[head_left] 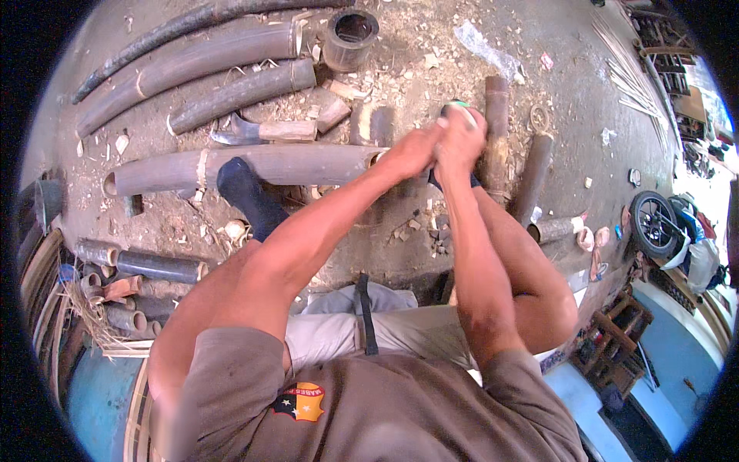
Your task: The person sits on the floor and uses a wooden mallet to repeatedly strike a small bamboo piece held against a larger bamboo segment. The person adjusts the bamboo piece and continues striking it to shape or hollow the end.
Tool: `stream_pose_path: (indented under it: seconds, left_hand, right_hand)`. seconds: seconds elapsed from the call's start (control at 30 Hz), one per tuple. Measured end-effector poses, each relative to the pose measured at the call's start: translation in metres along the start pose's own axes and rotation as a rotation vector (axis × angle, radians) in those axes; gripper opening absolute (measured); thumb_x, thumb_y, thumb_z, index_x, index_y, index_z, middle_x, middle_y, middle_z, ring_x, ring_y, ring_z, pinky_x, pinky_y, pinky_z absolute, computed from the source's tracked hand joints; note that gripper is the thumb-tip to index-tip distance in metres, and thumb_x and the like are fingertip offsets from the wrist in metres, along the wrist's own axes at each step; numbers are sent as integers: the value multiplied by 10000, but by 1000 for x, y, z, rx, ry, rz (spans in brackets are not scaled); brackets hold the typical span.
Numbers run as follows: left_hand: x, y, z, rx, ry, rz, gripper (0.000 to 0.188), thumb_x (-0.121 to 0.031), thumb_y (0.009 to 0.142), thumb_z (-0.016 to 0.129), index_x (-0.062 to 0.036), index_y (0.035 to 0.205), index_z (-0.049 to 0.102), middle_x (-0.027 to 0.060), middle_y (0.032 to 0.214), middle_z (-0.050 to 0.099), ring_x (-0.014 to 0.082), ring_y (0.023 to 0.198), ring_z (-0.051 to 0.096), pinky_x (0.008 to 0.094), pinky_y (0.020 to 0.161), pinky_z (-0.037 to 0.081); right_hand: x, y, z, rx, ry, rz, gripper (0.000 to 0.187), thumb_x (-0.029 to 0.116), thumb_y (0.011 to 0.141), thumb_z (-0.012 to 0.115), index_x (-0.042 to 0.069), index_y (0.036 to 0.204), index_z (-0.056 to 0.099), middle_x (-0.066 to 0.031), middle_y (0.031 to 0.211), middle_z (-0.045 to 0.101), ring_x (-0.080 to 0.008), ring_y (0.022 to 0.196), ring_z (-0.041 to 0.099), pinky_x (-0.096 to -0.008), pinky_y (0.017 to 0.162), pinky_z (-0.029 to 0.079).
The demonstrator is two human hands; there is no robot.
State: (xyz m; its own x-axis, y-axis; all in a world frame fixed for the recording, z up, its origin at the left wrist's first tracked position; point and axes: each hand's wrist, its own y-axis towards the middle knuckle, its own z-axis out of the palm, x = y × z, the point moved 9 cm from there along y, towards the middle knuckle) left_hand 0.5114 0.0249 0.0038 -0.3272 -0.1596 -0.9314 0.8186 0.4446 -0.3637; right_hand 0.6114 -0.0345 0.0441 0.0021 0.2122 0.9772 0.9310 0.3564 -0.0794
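Note:
My right hand [463, 137] is closed, with a small green and dark part [457, 105] showing at its far side; blur hides what kind of thing it is. My left hand [422, 148] is closed too and pressed against the right one; what its fingers hold is hidden. Just left of them lies the end of a long bamboo pole [285, 165], with a short bamboo piece [372, 123] beyond it. An upright-lying bamboo length [496, 115] is close on the right. My dark-socked left foot [250, 196] rests by the long pole.
Thick bamboo poles [188, 65] lie at the far left, near a hollow bamboo section [351, 46]. A wooden-handled blade [262, 131] lies beside the long pole. Wood chips and a clear plastic wrapper [485, 48] litter the floor. A wheel [654, 223] stands at right.

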Motion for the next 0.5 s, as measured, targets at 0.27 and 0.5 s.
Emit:
stream_pose_path:
  seconds: [0.27,0.5]
  left_hand:
    - [28,-18,-54,-465,-644,-193,686,-599,1112,265,-52,860,595,38,643,560,159,493,510,348,451,404]
    - [-18,-13,5,-51,35,363,709,-602,1107,264,-7,1048,644,94,705,615,223,593,588,418,590,481]
  right_hand:
    - [25,-5,123,532,-499,-57,490,300,900,708,-31,1254,627,-267,1122,726,-350,1064,713,-420,938,542]
    - [-13,-34,-40,-271,-9,60,431,223,966,709,-46,1269,563,-156,1120,668,-255,978,651,-382,902,534]
